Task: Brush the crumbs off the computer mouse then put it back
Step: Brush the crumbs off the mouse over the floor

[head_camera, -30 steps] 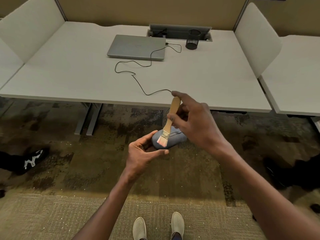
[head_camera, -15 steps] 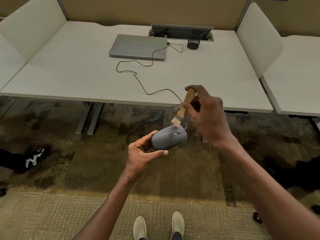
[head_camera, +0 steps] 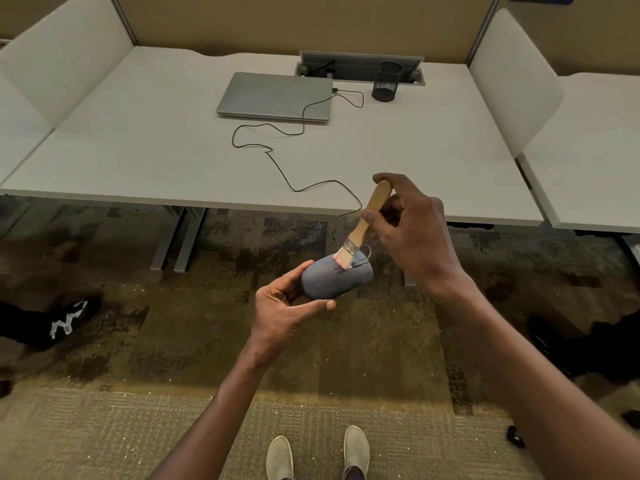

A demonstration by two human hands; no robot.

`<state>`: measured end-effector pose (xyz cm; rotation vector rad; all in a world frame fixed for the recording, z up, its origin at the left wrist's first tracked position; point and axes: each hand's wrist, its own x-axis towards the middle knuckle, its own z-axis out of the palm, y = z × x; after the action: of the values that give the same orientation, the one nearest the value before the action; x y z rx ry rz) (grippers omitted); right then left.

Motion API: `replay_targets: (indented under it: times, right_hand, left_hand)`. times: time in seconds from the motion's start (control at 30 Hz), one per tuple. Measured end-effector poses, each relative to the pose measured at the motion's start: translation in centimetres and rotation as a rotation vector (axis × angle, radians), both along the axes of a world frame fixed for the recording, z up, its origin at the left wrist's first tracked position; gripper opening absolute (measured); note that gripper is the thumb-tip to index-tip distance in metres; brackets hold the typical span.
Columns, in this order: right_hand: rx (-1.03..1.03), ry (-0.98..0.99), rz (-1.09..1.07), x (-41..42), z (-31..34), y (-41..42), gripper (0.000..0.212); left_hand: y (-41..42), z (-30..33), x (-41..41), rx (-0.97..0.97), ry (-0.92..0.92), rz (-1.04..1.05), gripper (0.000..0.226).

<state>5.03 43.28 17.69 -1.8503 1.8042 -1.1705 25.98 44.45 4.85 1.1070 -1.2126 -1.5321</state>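
A grey-blue wired computer mouse (head_camera: 332, 280) is held in front of the white desk (head_camera: 145, 161), above the carpet. My left hand (head_camera: 287, 306) grips its near end from below, thumb and fingers around its sides. My right hand (head_camera: 415, 230) pinches the wooden handle of a small paintbrush (head_camera: 363, 225). The pale bristles touch the top of the mouse beside the scroll wheel. The mouse's black cable (head_camera: 294, 181) runs up over the desk edge to a closed silver laptop (head_camera: 275, 96).
A black mesh pen cup (head_camera: 388, 81) stands at the desk's back by a cable tray (head_camera: 360, 64). White dividers flank the desk. Desk legs (head_camera: 180, 240) stand below it. My shoes (head_camera: 318, 452) are on the carpet, with dark objects at the floor's left and right.
The brush swept from the mouse's near end up off its far end, then came back down; its bristles now rest on the top near the wheel. My left hand keeps the mouse steady.
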Motion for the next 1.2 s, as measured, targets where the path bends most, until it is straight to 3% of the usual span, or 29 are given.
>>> replay_targets:
  times: [0.33, 0.63, 0.83, 1.07, 1.2]
  right_hand:
    - [-0.006, -0.001, -0.143, -2.7, -0.3, -0.2, 0.049]
    - [0.044, 0.013, -0.05, -3.3, 0.3, 0.2, 0.041]
    - [-0.006, 0.007, -0.139, -3.5, -0.3, 0.1, 0.028]
    - [0.018, -0.063, -0.112, -3.3, -0.4, 0.2, 0.031]
    - [0.042, 0.009, -0.171, -3.8, -0.6, 0.7, 0.03]
  left_hand:
    - [0.1, -0.1, 0.2, -0.012, 0.015, 0.003, 0.08]
    - [0.0, 0.1, 0.0, -0.001, 0.025, 0.008, 0.083]
    - [0.1, 0.1, 0.0, -0.006, 0.019, 0.007, 0.08]
    - [0.1, -0.1, -0.1, -0.009, 0.033, 0.015, 0.077]
    - [0.2, 0.0, 0.0, 0.002, 0.04, 0.027, 0.077]
